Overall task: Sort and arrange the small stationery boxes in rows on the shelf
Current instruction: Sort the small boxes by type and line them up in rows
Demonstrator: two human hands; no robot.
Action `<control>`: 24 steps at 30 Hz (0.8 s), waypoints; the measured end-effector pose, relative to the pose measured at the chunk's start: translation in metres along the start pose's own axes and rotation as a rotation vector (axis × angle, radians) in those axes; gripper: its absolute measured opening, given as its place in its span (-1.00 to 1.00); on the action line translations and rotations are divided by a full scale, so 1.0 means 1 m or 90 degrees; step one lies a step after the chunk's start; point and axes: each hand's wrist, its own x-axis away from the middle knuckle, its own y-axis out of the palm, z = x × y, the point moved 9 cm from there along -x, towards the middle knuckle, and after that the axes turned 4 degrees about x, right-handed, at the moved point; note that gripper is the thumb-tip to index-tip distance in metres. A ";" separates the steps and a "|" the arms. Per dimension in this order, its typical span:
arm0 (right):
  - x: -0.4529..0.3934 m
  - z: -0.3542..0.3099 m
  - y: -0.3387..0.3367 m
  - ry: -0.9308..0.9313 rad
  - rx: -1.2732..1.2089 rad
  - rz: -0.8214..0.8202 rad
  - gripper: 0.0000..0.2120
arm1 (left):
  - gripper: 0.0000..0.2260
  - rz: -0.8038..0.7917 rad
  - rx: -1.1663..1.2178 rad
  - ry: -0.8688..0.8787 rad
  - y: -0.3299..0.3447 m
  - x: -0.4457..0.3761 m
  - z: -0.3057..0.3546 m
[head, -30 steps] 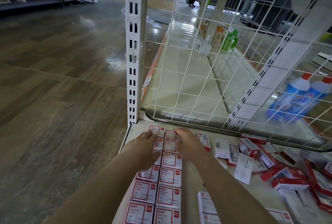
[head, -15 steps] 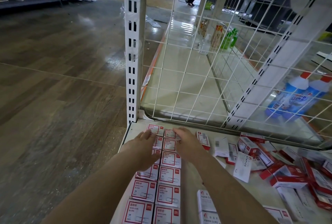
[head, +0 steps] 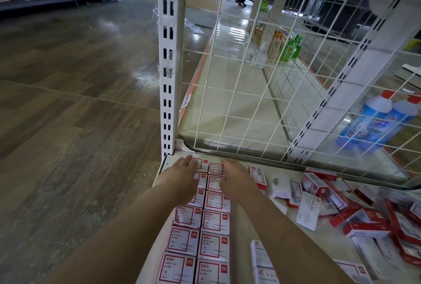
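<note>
Your left hand point(head: 182, 177) lies flat with its fingers straight and together, resting on the far end of the left-hand row of paper clip boxes point(head: 206, 233); it holds nothing. Just left of that hand the shelf point(head: 241, 229) ends at a white slotted upright point(head: 169, 67), and beyond that is wood-look floor point(head: 68, 112). The two neat rows of red-and-white boxes run side by side from under your hands back toward you, touching one another, labels up. Your right hand point(head: 237, 175) lies just beside the left, fingers also extended and relaxed, resting on the far end of the right-hand row, gripping nothing. Just right of that hand one box point(head: 257, 176) lies alone at an angle. Further right sits a loose heap of boxes point(head: 355, 210), tilted and overlapping, one white box marked STAPLES point(head: 308, 209) among them. Past your fingertips a white wire grid panel point(head: 262, 78) stands at the back of the shelf, and behind it, to the right, are two blue bottles point(head: 376, 124).
</note>
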 end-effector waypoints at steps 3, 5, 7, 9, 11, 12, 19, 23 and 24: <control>0.006 0.005 0.002 0.013 0.021 -0.018 -0.49 | -0.48 -0.034 -0.018 0.010 0.008 -0.012 0.000; 0.008 0.007 0.004 0.021 0.029 -0.034 -0.47 | -0.47 -0.047 -0.015 0.013 0.012 -0.018 0.000; 0.009 0.007 0.007 0.021 0.028 -0.049 -0.45 | -0.46 -0.054 -0.019 0.018 0.012 -0.021 0.001; 0.010 0.008 0.008 0.025 0.023 -0.065 -0.44 | -0.45 -0.063 -0.019 0.024 0.011 -0.024 0.002; 0.011 0.009 0.008 0.022 0.013 -0.067 -0.44 | -0.44 -0.068 -0.022 0.032 0.010 -0.026 0.003; 0.011 0.009 0.007 0.020 0.004 -0.064 -0.44 | -0.43 -0.068 -0.025 0.035 0.009 -0.026 0.002; 0.012 0.007 0.001 0.005 -0.038 -0.044 -0.47 | -0.42 -0.055 -0.028 0.040 0.009 -0.027 -0.002; 0.013 0.003 0.001 -0.001 -0.037 -0.032 -0.48 | -0.41 -0.054 -0.039 0.031 0.009 -0.025 -0.003; 0.013 0.003 0.002 -0.002 -0.039 -0.032 -0.48 | -0.42 -0.053 -0.043 0.029 0.009 -0.024 -0.004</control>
